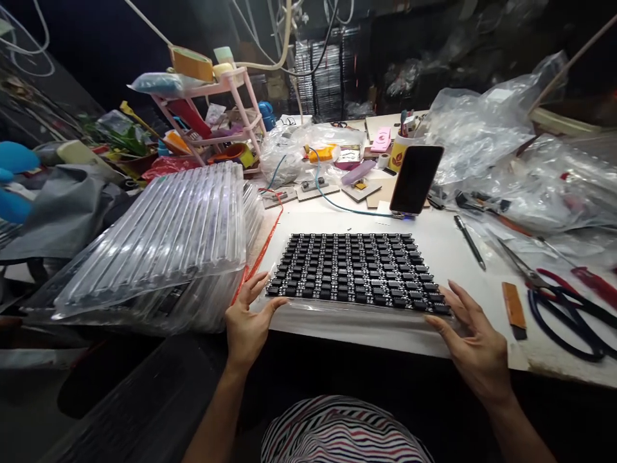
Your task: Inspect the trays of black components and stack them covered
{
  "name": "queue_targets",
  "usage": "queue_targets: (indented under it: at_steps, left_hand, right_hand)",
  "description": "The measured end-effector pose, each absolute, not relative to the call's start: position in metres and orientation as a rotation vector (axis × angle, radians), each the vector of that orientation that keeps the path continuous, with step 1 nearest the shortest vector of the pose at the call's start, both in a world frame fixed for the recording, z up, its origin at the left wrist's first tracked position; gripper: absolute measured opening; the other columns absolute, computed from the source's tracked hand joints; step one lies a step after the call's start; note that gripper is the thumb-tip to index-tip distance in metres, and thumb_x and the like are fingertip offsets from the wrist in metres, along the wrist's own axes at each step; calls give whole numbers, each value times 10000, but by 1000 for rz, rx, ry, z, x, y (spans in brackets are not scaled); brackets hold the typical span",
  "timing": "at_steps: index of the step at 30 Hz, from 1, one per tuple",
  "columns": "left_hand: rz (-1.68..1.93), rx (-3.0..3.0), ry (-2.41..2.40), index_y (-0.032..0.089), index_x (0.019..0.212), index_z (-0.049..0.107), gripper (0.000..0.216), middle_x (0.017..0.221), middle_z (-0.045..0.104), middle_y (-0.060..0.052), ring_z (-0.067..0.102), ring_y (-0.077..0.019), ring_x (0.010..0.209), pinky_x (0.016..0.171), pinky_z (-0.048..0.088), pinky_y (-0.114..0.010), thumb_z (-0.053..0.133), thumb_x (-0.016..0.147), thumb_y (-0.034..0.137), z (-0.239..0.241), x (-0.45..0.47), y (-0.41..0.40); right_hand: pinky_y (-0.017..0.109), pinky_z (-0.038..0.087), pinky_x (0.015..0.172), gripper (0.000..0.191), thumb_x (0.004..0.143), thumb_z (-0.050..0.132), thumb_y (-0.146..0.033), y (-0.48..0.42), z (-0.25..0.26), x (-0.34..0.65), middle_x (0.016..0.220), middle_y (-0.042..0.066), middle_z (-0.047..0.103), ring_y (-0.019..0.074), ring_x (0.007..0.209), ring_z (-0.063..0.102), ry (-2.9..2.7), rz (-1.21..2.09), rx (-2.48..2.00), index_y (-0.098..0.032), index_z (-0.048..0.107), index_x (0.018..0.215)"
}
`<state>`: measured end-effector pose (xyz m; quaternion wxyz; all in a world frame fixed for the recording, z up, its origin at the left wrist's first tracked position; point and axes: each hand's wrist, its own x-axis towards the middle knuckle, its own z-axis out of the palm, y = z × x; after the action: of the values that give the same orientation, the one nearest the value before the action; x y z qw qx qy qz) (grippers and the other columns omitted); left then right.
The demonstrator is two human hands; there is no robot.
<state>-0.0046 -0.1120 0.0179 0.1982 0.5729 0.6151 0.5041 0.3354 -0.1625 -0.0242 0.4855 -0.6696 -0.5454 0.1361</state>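
Note:
A panel of small circuit boards (357, 270) with rows of black chips lies level at the front of the white table. Clear plastic shows along its front edge. My left hand (250, 321) grips the panel's front left corner, thumb on top and fingers along the side. At the front right corner my right hand (470, 341) holds it the same way, its fingers partly hidden behind the edge. Just left of my left hand rises a stack of clear ribbed plastic trays (168, 225).
Behind the panel a phone (417, 180) leans upright, with a blue cable near its foot. On the right lie a pen (470, 242), a cutter (514, 308) and large scissors (562, 302). Plastic bags (482, 128) are heaped behind them. A pink rack (212, 116) stands back left.

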Motion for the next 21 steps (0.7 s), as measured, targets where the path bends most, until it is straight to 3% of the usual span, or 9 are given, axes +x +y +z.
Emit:
queue_targets:
  at_steps: [6, 21]
  left_hand:
    - [1399, 1643, 1722, 218, 1154, 587, 534, 1120, 690, -80, 574, -265, 1170, 1104, 341, -449, 791, 682, 357, 15, -8, -111]
    - [1252, 1644, 1686, 222, 1214, 550, 566, 1202, 645, -85, 570, -262, 1173, 1083, 373, -452, 762, 710, 371, -7, -17, -118]
  right_hand:
    - [432, 427, 1029, 653, 787, 674, -426, -162, -26, 337, 1261, 70, 606, 241, 1120, 590, -1383, 281, -1591, -262, 445, 1376]
    - [416, 473, 962, 709, 794, 660, -446, -164, -23, 337, 1247, 76, 614, 252, 1161, 555, -1507, 203, -1622, -251, 382, 1416]
